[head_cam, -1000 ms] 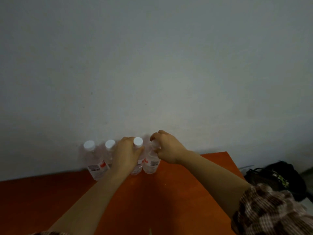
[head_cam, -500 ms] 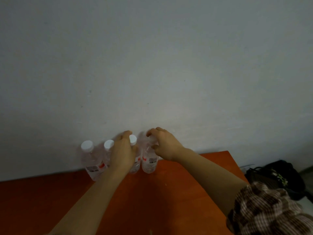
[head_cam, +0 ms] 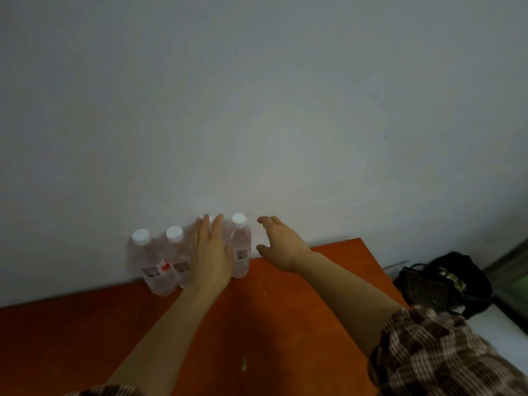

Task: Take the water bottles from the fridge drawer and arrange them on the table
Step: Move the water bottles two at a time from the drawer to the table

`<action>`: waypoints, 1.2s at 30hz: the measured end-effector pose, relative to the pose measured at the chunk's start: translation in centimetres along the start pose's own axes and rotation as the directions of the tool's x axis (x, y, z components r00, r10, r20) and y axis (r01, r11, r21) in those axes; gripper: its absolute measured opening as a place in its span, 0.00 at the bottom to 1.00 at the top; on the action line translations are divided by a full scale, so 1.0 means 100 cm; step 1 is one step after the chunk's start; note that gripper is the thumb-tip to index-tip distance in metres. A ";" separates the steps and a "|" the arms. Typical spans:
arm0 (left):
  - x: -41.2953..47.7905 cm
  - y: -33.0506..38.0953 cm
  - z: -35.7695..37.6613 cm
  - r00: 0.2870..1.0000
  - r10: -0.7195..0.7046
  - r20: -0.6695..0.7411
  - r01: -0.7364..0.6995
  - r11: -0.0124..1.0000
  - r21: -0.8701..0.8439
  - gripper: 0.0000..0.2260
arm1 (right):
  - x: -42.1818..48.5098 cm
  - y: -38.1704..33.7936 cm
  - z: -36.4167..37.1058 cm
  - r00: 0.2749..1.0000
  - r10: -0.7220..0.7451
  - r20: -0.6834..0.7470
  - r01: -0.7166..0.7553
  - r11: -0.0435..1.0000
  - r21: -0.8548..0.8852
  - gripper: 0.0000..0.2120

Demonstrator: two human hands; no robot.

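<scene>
**4 bottles in a row at the wall, both hands open**

On the orange table (head_cam: 85, 338), 4 clear bottles with white caps stand upright in a row along the grey wall (head_cam: 257, 110). From the left, bottle 1 (head_cam: 155, 264) and bottle 2 (head_cam: 177, 252) stand close side by side, their labels facing the camera. Bottle 3 (head_cam: 193, 238) is mostly hidden behind the left hand (head_cam: 213, 255). Bottle 4 (head_cam: 241, 247) ends the row.

The left hand lies in front of bottle 3 with its fingers straight and together, pointing at the wall. I cannot tell whether it touches the bottle. The right hand (head_cam: 281, 247) hovers just right of bottle 4, apart from it, with its fingers loosely spread and slightly bent, holding nothing.

A checked sleeve (head_cam: 443, 352) covers the right upper arm. A dark bag (head_cam: 440, 281) lies beyond the table's right edge.
</scene>
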State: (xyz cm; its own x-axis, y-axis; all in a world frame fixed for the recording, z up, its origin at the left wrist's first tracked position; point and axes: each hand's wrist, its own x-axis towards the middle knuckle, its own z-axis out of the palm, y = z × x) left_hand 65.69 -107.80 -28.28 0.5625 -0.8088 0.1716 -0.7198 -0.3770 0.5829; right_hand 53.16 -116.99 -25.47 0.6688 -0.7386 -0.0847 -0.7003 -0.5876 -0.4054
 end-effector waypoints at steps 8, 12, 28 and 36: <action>-0.098 0.087 0.056 0.945 0.185 0.269 -0.198 0.980 0.022 0.24 | -0.159 0.080 -0.025 0.967 0.233 -0.100 -0.234 0.972 0.003 0.26; -0.167 0.157 0.090 0.856 0.271 0.440 -0.298 0.955 -0.010 0.23 | -0.270 0.131 -0.032 0.913 0.391 -0.117 -0.396 0.918 -0.027 0.27; -0.569 0.424 0.171 0.307 0.634 0.710 -0.741 0.627 -0.240 0.25 | -0.784 0.253 -0.040 0.367 0.885 -0.285 -0.907 0.409 0.103 0.25; -0.726 0.538 0.193 0.022 0.752 0.659 -0.845 0.367 -0.390 0.26 | -0.964 0.277 -0.058 0.042 0.944 -0.326 -0.969 0.118 0.218 0.24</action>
State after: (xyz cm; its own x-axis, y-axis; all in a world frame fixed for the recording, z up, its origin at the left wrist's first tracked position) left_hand -21.69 -78.11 -24.75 -0.7966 -0.5989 -0.0817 -0.5807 0.7208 0.3784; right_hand -32.15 -64.01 -23.29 -0.7148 -0.6936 -0.0892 -0.6762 0.7181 -0.1646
